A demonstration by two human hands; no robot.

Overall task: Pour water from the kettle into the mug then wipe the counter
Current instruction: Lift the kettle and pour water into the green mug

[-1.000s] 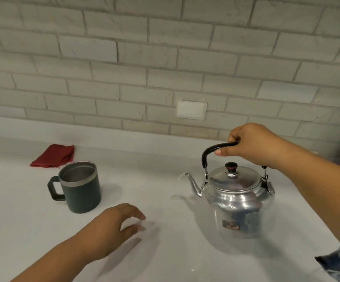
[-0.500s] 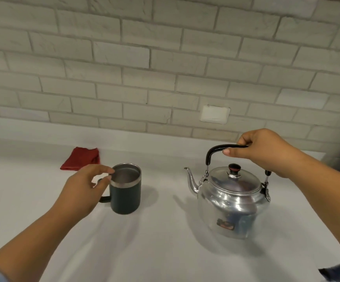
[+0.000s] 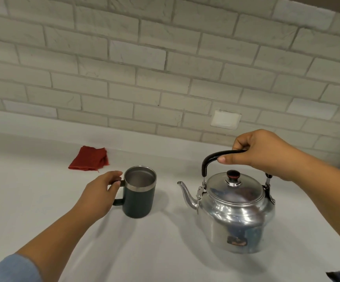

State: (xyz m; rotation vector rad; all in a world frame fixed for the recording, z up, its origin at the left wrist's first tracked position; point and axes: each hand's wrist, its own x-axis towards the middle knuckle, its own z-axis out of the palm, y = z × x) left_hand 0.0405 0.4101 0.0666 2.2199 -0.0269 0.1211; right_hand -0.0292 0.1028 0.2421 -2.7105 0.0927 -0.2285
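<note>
My left grip (image 3: 98, 195) is curled round the side handle of a dark green mug (image 3: 139, 197), with the thumb on top near the steel rim. The mug stands upright on the pale tabletop (image 3: 43, 204), just right of that grip. My right grip (image 3: 266, 153) is wrapped round the black handle (image 3: 211, 158) of a shiny metal kettle (image 3: 236, 218). The kettle sits directly below that grip, lid on, with its spout (image 3: 185, 193) pointing left toward the mug. I cannot tell whether its base touches the tabletop. A folded red cloth (image 3: 88, 158) lies beyond the left grip, apart from the mug, near the white brick wall (image 3: 165, 68). A white wall plate (image 3: 225, 119) sits just beyond the right grip.
</note>
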